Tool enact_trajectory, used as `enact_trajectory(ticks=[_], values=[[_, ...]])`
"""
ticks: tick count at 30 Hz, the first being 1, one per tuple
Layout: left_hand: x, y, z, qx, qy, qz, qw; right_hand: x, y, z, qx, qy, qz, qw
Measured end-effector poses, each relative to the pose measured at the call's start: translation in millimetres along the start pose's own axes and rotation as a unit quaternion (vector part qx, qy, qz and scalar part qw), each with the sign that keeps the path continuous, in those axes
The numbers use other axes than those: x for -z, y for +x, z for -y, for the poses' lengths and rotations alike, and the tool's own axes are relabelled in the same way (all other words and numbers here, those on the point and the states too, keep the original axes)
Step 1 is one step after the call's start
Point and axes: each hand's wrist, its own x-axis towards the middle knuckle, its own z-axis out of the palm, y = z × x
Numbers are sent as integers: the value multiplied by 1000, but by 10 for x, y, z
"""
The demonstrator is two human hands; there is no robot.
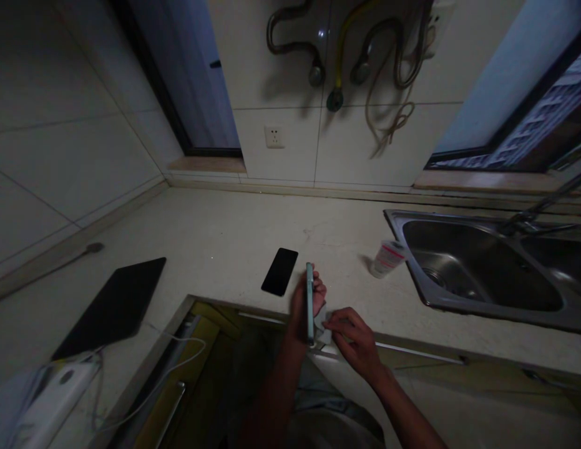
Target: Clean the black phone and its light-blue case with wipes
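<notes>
Left fingers (320, 289) curl around an edge-on phone (310, 308); right fingers (336, 325) pinch what seems a pale cloth (324, 337).

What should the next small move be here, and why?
Probably bring the pale cloth against the teal phone: the left hand holds the phone on edge, and the right hand pinches the cloth close beside it.

Probable phone (310, 308) in left hand (300, 300), right hand (354, 337) alongside

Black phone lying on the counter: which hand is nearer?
Left. The left hand is just to the right of the black phone; the right hand is farther right.
</notes>
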Motion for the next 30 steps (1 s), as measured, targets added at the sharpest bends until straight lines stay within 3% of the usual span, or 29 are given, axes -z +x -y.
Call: enact_trajectory(ticks=[5, 13, 19, 27, 30], values=[[-45, -36, -30, 37, -50, 22, 998, 49, 14, -17, -37, 13, -30, 999], [-25, -36, -39, 44, -55, -14, 997, 169, 179, -27, -88, 12, -93, 992], [-46, -51, -67, 62, -51, 23, 996, 129, 361, -44, -91, 17, -106, 990], [-10, 26, -13, 89, -29, 17, 995, 51, 594, 11, -85, -15, -159, 983], [14, 62, 16, 92, -18, 20, 995, -36, 599, -11, -52, -63, -128, 988]])
